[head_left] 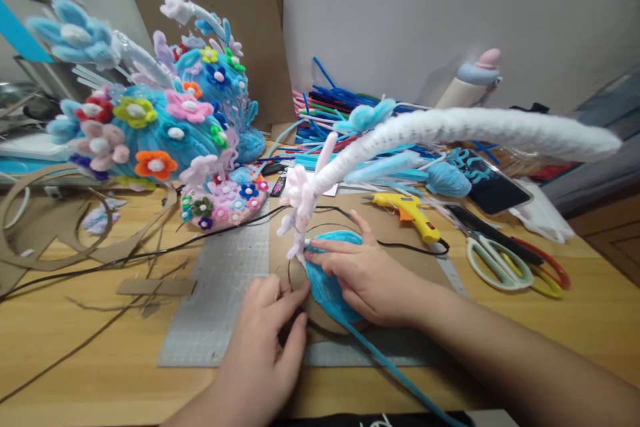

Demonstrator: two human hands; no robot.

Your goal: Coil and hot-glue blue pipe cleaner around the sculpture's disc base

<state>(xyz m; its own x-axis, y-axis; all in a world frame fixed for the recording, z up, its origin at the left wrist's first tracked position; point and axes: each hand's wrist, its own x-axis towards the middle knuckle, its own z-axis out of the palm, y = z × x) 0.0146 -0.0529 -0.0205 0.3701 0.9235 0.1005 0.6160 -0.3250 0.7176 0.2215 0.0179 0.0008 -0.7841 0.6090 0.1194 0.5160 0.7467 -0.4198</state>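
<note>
A round cardboard disc (295,273) is partly covered with rows of blue pipe cleaner (330,297). One loose blue strand trails from it towards the bottom edge. My right hand (370,273) lies over the blue rows with its fingers stretched out, pressing on them. At the disc's left edge, my left hand (270,333) has bent fingers and appears to grip the rim; its fingertips are partly hidden. A long curved stem wrapped in white pipe cleaner (440,130) rises from the disc and arches right, with pale pink flowers (299,190) near its base.
Blue flower-covered pieces (170,133) stand at the left. A yellow glue gun (407,210), scissors (500,263) and a phone (493,183) lie to the right. Bundled pipe cleaners (325,113) are behind. A grey cutting mat (205,310) lies underneath; a black cord (150,253) crosses the table.
</note>
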